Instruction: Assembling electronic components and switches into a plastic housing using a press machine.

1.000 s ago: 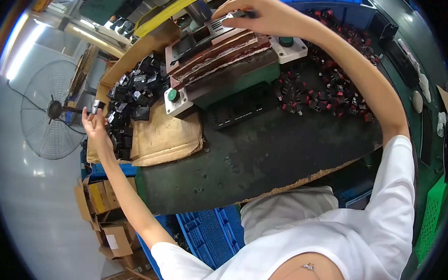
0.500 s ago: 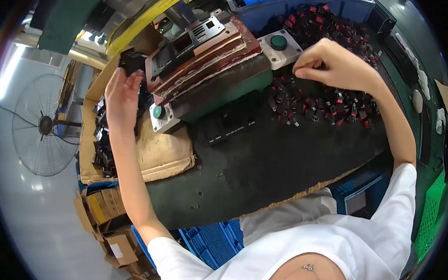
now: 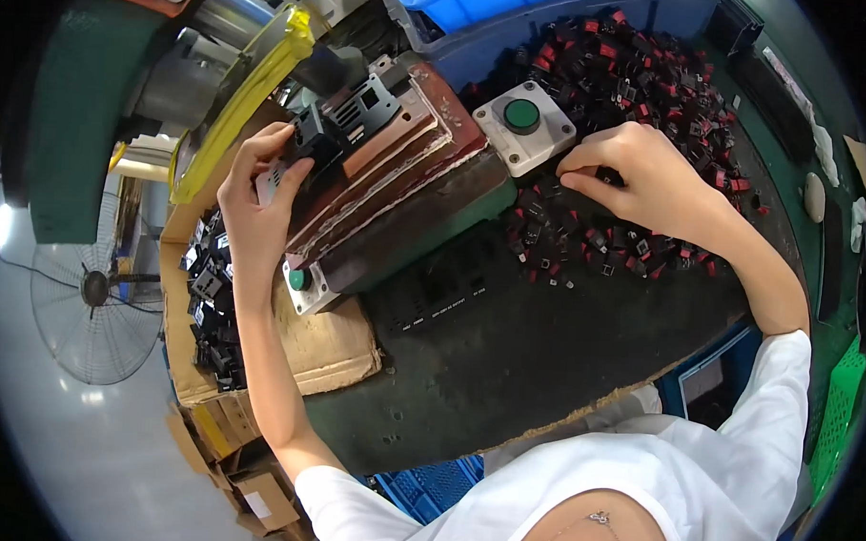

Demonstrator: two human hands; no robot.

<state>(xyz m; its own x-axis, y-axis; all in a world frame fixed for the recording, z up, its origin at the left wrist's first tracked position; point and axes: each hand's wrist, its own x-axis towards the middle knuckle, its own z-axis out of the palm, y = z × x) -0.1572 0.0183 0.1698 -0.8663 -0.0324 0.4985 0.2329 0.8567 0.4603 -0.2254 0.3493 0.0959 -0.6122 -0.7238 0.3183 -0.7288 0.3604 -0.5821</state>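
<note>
My left hand (image 3: 264, 184) pinches a black boxy plastic socket (image 3: 316, 135) between thumb and fingers. It is over the left end of a silver-grey metal panel (image 3: 374, 102) with cut-outs, lying on the layered brown block of the press. My right hand (image 3: 637, 173) is closed in a pinch at the near edge of a heap of small black-and-red rocker switches (image 3: 640, 77). What its fingertips hold, if anything, is hidden. A green push button (image 3: 521, 116) on a white box stands beside that hand.
A second green button (image 3: 300, 279) sits at the block's left front. An open carton of black sockets (image 3: 208, 286) stands at left, beside a flat cardboard piece (image 3: 330, 348). A dark panel (image 3: 442, 290) lies before the block. Yellow-edged machinery (image 3: 293, 41) overhangs the upper left.
My left hand has moved from beside the carton up to the metal panel, bringing a black socket. My right hand has come down slightly, nearer the switches. The view has shifted a little.
</note>
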